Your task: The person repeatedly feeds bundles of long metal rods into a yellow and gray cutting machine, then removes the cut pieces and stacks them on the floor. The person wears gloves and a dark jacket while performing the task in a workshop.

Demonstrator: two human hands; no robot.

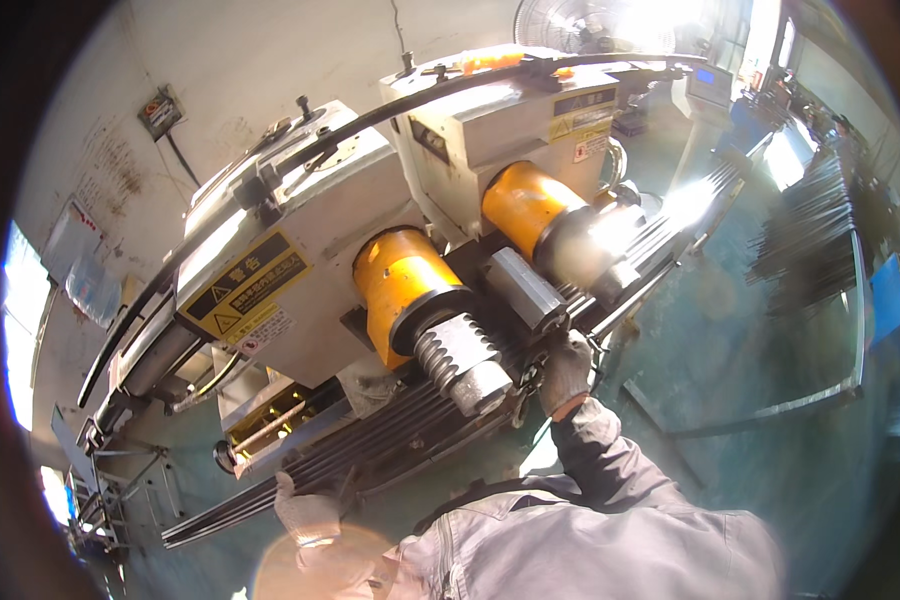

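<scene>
A white work glove covers my left hand [308,512], low at the left of the near edge of a bundle of long dark metal bars [400,438]. Its thumb stands apart from the rest of the hand, and nothing shows in its grasp. My right hand [568,368], also gloved, is at the bars' near side, just below a grey hexagonal metal block [526,288]. Its fingers are curled beside a metal chain [525,388]; what they close on is hidden. The bars run beneath two orange cylinders [402,272] on the machine.
Pale machine housings [335,205] with warning labels stand ahead, a curved black rail [380,122] across them. A ribbed metal shaft [457,352] juts toward me. On the right, a metal frame [810,400] stands near many thin rods [810,235]. A fan [560,25] is at the back.
</scene>
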